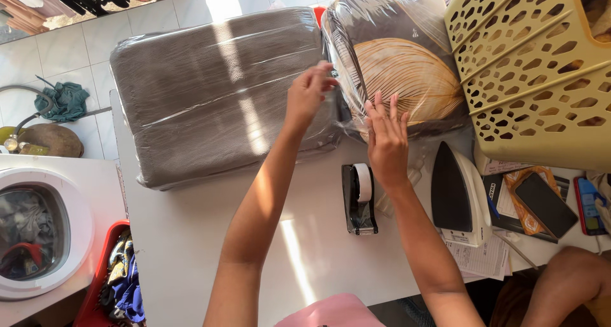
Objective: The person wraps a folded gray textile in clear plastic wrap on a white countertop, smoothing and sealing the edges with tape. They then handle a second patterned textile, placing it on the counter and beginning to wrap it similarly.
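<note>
At upper centre, the patterned bundle [401, 66] is already enclosed in clear film; its open end is pinched by the left hand [308, 93] and pressed flat by the right hand [386, 139], taping seemingly left; the tape dispenser [359, 198] lies untouched below

Two plastic-wrapped packages lie on the white surface [191, 238]. The larger one [219, 95], toward ten o'clock, is a flat grey rectangular bundle under clear film that catches streaks of sunlight. Just beside it, at twelve to one o'clock, lies a rounder wrapped bundle [398, 60] in dark grey cloth with a tan fan-shaped leaf pattern, its clear film loose and crinkled at the near edge. At three o'clock a dark phone [545, 204] rests on orange-patterned paper, its screen black. Further toward three o'clock, at the edge of view, a small red-rimmed device [589, 206] shows a blue face. Printed white sheets [480, 258] lie at four o'clock.
</note>
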Demonstrator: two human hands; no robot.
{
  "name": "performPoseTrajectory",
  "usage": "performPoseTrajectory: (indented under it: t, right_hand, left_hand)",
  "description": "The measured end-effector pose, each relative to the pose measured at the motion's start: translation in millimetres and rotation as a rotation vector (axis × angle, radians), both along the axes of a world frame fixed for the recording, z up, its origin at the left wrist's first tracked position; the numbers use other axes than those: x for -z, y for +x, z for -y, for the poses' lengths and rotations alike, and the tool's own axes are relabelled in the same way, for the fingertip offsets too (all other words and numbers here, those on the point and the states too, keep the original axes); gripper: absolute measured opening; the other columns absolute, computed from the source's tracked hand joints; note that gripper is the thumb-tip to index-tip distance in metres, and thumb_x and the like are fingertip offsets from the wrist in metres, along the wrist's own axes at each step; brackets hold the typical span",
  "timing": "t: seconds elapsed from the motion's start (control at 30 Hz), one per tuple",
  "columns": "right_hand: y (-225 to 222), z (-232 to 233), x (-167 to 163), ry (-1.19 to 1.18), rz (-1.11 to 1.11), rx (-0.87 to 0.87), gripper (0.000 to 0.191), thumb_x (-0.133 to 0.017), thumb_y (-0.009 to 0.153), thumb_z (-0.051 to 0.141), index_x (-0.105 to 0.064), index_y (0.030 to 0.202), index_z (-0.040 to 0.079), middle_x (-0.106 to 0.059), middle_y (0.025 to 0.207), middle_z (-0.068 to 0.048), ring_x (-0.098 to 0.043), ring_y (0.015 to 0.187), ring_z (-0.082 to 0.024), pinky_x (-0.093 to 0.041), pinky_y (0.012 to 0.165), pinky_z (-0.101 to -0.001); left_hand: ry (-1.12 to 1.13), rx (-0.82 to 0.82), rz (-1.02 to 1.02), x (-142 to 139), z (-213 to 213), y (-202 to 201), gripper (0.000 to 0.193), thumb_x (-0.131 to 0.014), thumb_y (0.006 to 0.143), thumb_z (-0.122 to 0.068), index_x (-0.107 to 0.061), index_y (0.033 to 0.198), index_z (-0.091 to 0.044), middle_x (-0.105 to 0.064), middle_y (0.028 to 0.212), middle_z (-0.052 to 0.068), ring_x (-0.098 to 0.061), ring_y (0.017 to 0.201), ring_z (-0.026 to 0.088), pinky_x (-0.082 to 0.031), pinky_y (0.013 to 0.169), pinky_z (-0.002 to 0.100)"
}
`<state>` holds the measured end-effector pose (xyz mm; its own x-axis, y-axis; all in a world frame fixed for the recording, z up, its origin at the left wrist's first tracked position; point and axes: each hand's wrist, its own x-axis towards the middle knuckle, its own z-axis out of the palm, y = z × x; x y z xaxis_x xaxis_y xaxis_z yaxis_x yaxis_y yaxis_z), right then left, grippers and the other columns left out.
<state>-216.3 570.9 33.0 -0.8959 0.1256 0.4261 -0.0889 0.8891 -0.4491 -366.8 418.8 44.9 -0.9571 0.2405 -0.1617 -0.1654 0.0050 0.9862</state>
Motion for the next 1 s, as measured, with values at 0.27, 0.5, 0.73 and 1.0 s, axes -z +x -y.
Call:
performPoseTrajectory:
  t: [0.27,0.5,0.73,1.0]
  right_hand:
    - [-7,1,-48,-0.24,-0.075,0.037,0.029,-0.048,0.112,0.008,-0.058,0.138,0.002,-0.06,0.148,-0.01,-0.043,0.147,-0.04,-0.034,0.122,-0.0583]
    - [22,14,-75,-0.522,-0.062,0.151,0.031,-0.043,0.111,0.012,-0.061,0.136,0.008,-0.061,0.145,-0.007,-0.051,0.144,-0.028,-0.047,0.116,-0.0447]
    - [43,23,-54,-0.464,-0.055,0.025,0.039,-0.042,0.11,0.014,-0.052,0.147,0.006,-0.055,0.156,-0.011,-0.032,0.159,-0.032,-0.013,0.132,-0.0559]
    - [40,14,-27,-0.006,-0.093,-0.109,0.12,-0.068,0.078,0.076,-0.005,0.165,0.022,-0.002,0.168,-0.02,0.007,0.153,-0.044,0.008,0.113,-0.073]
  left_hand:
    - [-0.032,0.126,0.415,1,-22,-6,0.113,-0.036,0.079,-0.09,-0.045,0.148,-0.001,-0.057,0.132,0.02,-0.061,0.111,0.028,-0.056,0.09,0.043]
    - [-0.177,0.189,0.354,-23,-38,-19,0.116,-0.05,0.077,-0.089,-0.07,0.121,0.016,-0.072,0.117,0.031,-0.074,0.107,0.046,-0.061,0.085,0.047]
    - [0.061,0.104,0.255,-6,-43,12,0.075,-0.066,0.095,-0.06,-0.065,0.132,0.005,-0.049,0.138,0.018,-0.055,0.122,0.029,-0.048,0.1,0.04]
    - [0.318,0.024,0.195,7,-52,25,0.044,-0.043,0.111,-0.034,-0.063,0.128,0.002,-0.07,0.112,0.012,-0.062,0.1,0.02,-0.053,0.091,0.036]
